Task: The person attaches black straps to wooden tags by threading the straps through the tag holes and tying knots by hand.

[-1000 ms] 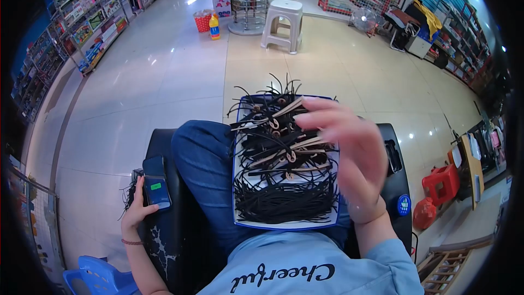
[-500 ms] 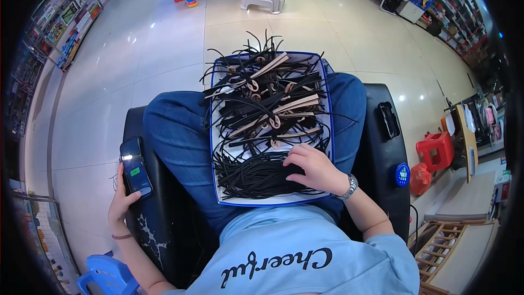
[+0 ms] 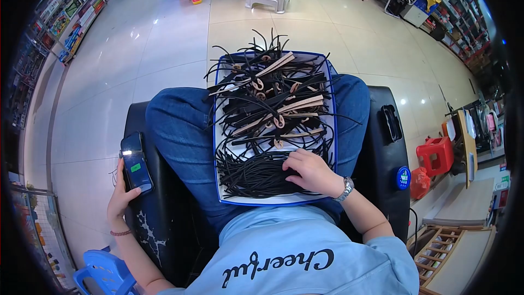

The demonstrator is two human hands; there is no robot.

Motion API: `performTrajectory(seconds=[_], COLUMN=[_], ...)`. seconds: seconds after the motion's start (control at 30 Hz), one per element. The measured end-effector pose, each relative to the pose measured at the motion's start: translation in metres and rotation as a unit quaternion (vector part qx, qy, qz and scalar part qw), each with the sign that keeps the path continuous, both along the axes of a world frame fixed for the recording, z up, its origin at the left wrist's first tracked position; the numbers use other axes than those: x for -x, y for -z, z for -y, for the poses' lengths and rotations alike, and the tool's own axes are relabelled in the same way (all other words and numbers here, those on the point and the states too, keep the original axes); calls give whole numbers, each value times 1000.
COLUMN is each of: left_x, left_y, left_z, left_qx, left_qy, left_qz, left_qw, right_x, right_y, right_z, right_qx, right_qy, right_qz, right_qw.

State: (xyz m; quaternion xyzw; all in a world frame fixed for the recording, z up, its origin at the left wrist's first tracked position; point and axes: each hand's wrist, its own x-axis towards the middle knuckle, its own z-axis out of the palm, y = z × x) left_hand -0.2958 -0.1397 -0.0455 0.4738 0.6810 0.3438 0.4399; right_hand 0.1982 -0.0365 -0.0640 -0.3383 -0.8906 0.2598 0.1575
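Chair [image 3: 101,270]: blue plastic, partly cut off at the lower left.
Left hand [image 3: 120,201]: partly closed on the near edge of the phone [image 3: 136,166], with the thumb laid at its lower corner.
Phone: set along the peeled black armrest [image 3: 162,196]; a green patch is shown on its dark screen.
Box [image 3: 256,203]: supported across both jeans-clad thighs.
Black cords [image 3: 248,176]: piled in the box's near end.
Strips [image 3: 300,104]: black and tan, some looped, strewn over the box's far part.
Right hand [image 3: 310,172]: half open, fingers curled, placed over the cords' right side; whether any cord is gripped cannot be told.
Watch [image 3: 347,188]: worn on the right wrist.
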Motion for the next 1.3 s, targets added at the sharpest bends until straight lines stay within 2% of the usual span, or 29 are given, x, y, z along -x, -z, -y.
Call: performTrajectory(seconds=[0.4,0.53,0.77,0.8,0.93,1.03,1.07,1.17,1.3], left_x=[8,9,3,4,5,4,3,2,4], left_y=[6,7,0,1,3,1,1,1,2], left_z=[2,2,0,1,1,1,2,1,2], left_qx=[-2,-1,8,9,4,3,5,10,8], left_qy=[4,-1,-1,1,-1,7,8,7,6], left_qz=[-3,-1,-5,-5,12,31,38,48,33], left_qw=[1000,1000,1000,1000,1000,999,999,999,999], right_x=[3,-1,4,4,3,-2,-5,-6,-11], right_y=[-7,-20,-42,-38,-29,-41,-42,-47,-43], right_z=[2,-5,-24,-29,-42,-49,-52,-54,-54], right_qx=[-51,-89,-35,-59,37,270,301,331,349], right_qy=[11,58,210,216,256,242,215,193,170], right_qz=[-43,-101,-206,-234,-324,-413,-417,-463,-475], right_qw=[998,989,955,946,910,835,830,799,789])
